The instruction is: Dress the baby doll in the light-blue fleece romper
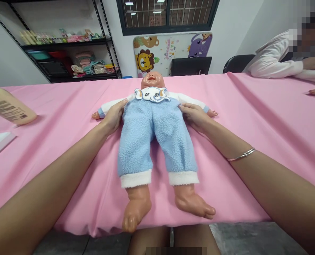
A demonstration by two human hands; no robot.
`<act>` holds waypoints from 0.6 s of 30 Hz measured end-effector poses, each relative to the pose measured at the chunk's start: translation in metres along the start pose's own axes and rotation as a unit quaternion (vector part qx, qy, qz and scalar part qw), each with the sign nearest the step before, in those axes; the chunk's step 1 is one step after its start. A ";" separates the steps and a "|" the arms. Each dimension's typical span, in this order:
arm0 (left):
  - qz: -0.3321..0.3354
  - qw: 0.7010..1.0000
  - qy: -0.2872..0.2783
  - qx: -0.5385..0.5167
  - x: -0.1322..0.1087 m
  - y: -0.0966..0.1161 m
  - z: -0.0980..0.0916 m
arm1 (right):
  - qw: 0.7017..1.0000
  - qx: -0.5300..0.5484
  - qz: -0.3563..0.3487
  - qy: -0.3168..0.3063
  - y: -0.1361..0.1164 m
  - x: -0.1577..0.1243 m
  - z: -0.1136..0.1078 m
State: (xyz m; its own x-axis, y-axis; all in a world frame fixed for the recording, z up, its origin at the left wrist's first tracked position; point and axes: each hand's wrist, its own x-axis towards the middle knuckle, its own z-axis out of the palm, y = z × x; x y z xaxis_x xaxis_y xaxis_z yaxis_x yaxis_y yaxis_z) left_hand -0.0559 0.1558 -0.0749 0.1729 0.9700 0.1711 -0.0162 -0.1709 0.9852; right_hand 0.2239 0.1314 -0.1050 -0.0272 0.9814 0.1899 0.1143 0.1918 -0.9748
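Baby doll (pixel 152 80) in blue fleece trousers (pixel 153 138), left hand (pixel 114 116) and right hand (pixel 194 116) spread against its waist

doll's trousers (pixel 157 138): pale blue fleece, white cuffs. doll's bib (pixel 152 94): white, blue-grey elephant motif. table cover (pixel 255 113): solid pink. wall mat (pixel 170 46): multicoloured cartoon animals.
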 end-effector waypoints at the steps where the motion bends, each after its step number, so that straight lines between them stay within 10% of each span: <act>1: -0.004 1.000 -0.013 -0.013 -0.002 0.002 0.001 | 1.000 -0.005 0.003 -0.001 -0.001 -0.001 0.001; 11: 0.031 0.998 0.024 0.041 -0.011 0.017 0.016 | 0.999 0.039 0.003 -0.027 0.011 0.003 0.022; 18: 0.002 0.997 0.044 0.058 0.001 0.021 -0.018 | 0.990 0.134 -0.002 0.052 0.001 0.011 0.003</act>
State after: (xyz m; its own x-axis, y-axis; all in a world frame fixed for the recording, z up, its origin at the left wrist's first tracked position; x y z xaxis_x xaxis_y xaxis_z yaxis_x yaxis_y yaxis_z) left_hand -0.0741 0.1567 -0.0539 0.0863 0.9798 0.1805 0.0979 -0.1886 0.9772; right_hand 0.2206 0.1423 -0.1037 0.0776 0.9785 0.1910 -0.1539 0.2011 -0.9674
